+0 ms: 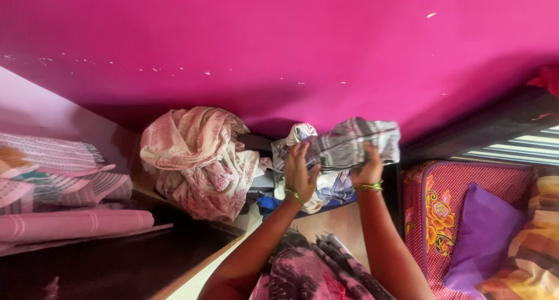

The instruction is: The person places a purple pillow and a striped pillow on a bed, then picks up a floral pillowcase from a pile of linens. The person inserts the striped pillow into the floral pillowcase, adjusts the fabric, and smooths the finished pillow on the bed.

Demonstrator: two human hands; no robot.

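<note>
Both my hands hold up a grey and white checked cloth (349,141) in front of the pink wall. My left hand (299,173) grips its left part, my right hand (368,169) grips its right part; each wrist wears green and gold bangles. Below the cloth lies a heap of clothes, with a white and blue printed garment (329,190) on top. A crumpled pink and cream patterned cloth (195,160) sits to the left of my hands.
Folded striped and pink textiles (58,189) are stacked on a dark shelf at left. A red floral mattress (431,207) with a purple pillow (480,236) lies at right. A bright pink wall (279,43) fills the background.
</note>
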